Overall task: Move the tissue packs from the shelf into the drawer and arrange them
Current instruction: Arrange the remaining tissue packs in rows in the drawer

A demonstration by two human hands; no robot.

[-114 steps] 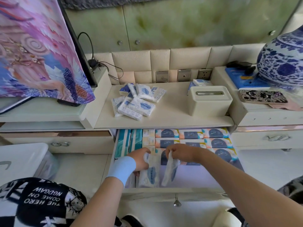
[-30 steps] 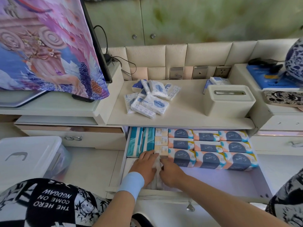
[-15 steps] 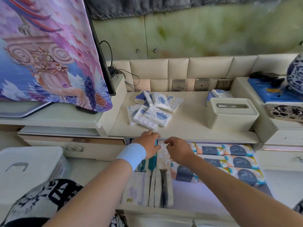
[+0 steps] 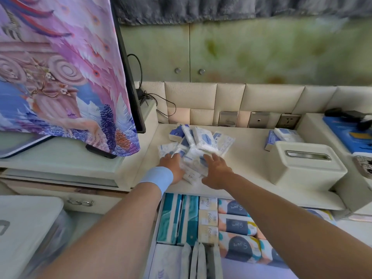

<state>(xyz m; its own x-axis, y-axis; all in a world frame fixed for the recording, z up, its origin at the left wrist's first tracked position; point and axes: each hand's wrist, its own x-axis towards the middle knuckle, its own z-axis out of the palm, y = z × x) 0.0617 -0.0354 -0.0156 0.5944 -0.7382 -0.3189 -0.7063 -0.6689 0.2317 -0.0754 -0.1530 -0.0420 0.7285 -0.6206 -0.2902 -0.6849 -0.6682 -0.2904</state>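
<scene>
left hand [image 4: 171, 165] and right hand [image 4: 217, 170] have risen from the drawer [image 4: 247, 271] onto the tissue packs [image 4: 202, 140]; right fingers [image 4: 210, 158] spread, left unclear. packs look soft, light, slippery: squeeze their sides.

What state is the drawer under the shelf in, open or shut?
Open. The drawer is pulled out below the shelf, and rows of tissue packs show inside it.
</scene>
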